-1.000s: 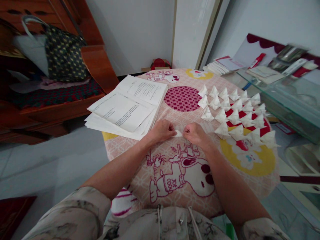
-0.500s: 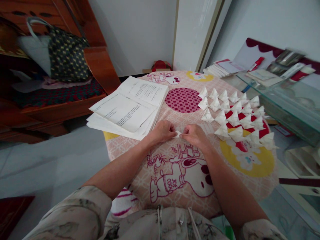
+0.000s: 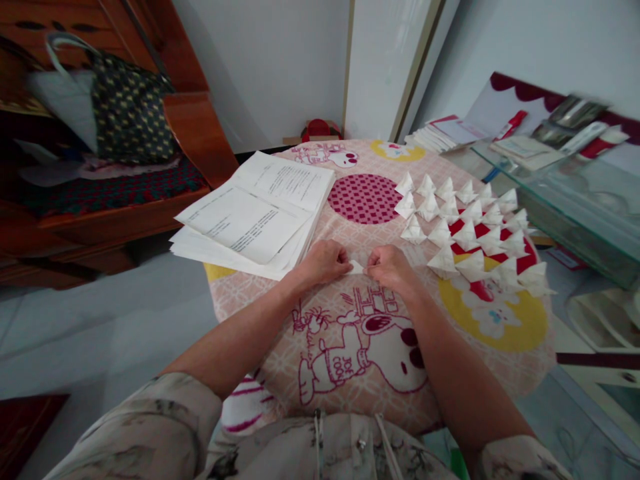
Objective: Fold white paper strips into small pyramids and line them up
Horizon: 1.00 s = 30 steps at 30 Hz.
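Note:
A small folded piece of white paper [image 3: 357, 268] lies between my hands, low over the patterned tablecloth [image 3: 320, 303]. My left hand [image 3: 326, 261] pinches its left end, fingers curled in. At its right end, the fingertips of my right hand [image 3: 389, 267] are closed on the paper too. Most of the piece is hidden by my fingers; a pale triangular part shows in the gap. To the right, several folded white paper pieces [image 3: 442, 261] with pointed tips stand in rows on the cloth. Left of my hands lies a stack of printed paper sheets [image 3: 235, 223].
A glass shelf [image 3: 565, 200] at the right holds a red marker [image 3: 511, 125] and metal containers. More papers [image 3: 440, 135] sit at the table's far right. At the left stands a wooden bench [image 3: 195, 133] with a dark patterned bag [image 3: 130, 110] on it.
My hands have drawn slightly apart, and more of the folded paper shows between them. The rows of folded pieces and the printed sheets stay in place.

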{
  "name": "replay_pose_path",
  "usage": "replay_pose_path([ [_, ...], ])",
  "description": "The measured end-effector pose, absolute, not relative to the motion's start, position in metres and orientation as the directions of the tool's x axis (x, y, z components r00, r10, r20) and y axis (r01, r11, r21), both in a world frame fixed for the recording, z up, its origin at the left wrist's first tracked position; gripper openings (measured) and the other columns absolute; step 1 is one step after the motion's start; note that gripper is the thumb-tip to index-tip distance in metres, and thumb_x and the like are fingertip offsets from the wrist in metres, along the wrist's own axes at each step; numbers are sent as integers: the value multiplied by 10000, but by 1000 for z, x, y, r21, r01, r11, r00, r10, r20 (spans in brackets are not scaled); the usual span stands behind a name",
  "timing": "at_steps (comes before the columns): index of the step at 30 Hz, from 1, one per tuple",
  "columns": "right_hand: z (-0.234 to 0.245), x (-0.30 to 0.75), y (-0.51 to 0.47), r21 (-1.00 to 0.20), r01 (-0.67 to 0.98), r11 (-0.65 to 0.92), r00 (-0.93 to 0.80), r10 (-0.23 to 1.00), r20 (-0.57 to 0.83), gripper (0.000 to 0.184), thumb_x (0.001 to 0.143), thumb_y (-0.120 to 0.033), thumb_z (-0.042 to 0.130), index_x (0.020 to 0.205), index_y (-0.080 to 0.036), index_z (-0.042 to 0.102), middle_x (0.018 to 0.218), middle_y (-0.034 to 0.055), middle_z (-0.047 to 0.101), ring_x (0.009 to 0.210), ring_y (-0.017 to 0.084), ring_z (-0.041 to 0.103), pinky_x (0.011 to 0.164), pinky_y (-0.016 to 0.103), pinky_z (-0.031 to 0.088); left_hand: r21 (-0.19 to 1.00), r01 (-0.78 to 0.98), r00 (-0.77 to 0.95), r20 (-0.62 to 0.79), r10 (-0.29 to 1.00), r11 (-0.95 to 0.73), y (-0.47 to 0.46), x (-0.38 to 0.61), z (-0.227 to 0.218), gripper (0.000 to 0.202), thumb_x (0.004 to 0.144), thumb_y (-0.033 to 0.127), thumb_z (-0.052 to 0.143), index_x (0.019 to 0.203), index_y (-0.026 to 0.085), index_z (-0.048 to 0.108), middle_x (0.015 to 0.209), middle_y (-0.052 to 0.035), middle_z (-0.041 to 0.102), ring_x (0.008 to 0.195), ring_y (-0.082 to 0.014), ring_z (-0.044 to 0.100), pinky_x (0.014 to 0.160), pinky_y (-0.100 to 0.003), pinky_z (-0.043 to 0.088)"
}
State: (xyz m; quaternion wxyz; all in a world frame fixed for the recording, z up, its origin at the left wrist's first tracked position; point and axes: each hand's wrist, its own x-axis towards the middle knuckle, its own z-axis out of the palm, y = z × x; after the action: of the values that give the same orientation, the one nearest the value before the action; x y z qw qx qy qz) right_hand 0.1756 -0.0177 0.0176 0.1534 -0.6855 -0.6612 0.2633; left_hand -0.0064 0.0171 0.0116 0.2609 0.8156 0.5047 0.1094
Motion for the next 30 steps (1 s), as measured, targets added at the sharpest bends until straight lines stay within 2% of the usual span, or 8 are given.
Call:
replay_pose_path([
  [4,16,182,-20,-658,739,-142,-17,973,-229,138,743,-68,622,671,-186,612,483,-22,563,465,124,554,473,229,366,540,771,455,-96,885,-337,15,-6,15,166,793,258,661,709,141,743,629,-27,657,581,-127,524,610,-266,370],
  [8,15,186,-23,-751,612,-248,-27,942,-333,53,842,-168,597,824,-186,644,526,-32,584,411,96,512,436,212,343,559,762,453,-98,886,-328,14,-7,16,157,790,245,661,684,146,721,601,-13,639,569,-118,510,592,-255,352],
  [10,14,185,-23,-748,642,-169,-59,961,-269,44,853,-220,632,832,-183,645,547,-34,581,445,96,501,465,218,343,564,758,451,-90,888,-328,13,-7,15,160,791,245,664,674,147,711,590,-8,627,567,-117,510,594,-255,354],
  [14,16,178,-23,-613,789,29,-100,992,-82,118,764,-201,754,782,-179,639,586,-37,560,563,110,495,554,239,333,598,735,437,-58,898,-319,11,-8,13,122,787,248,689,727,142,706,620,-5,639,584,-117,534,604,-250,375],
  [17,18,174,-24,-575,818,15,-84,992,-93,109,777,-196,753,803,-176,649,609,-37,558,590,116,489,577,248,321,640,705,422,-34,906,-304,8,-10,12,136,768,253,718,840,138,706,687,-10,674,617,-124,570,612,-246,398],
  [20,19,174,-25,-569,822,21,-95,990,-101,97,789,-201,745,836,-177,664,610,-41,554,597,121,486,584,251,309,669,676,447,-39,894,-308,7,-12,13,142,766,251,713,860,148,690,716,-10,686,641,-128,590,617,-242,413],
  [26,16,177,-24,-600,796,73,-147,986,-75,98,783,-193,730,872,-179,690,602,-40,564,592,118,491,583,247,309,712,635,467,-46,883,-299,5,-13,13,94,759,220,693,818,156,658,685,10,652,622,-116,565,605,-232,401],
  [30,12,182,-21,-723,686,81,-217,971,-97,62,760,-207,712,759,-169,663,563,-55,517,552,101,446,546,238,288,772,571,481,-37,876,-281,5,-13,11,98,766,233,683,807,147,662,637,20,611,587,-101,518,568,-222,365],
])
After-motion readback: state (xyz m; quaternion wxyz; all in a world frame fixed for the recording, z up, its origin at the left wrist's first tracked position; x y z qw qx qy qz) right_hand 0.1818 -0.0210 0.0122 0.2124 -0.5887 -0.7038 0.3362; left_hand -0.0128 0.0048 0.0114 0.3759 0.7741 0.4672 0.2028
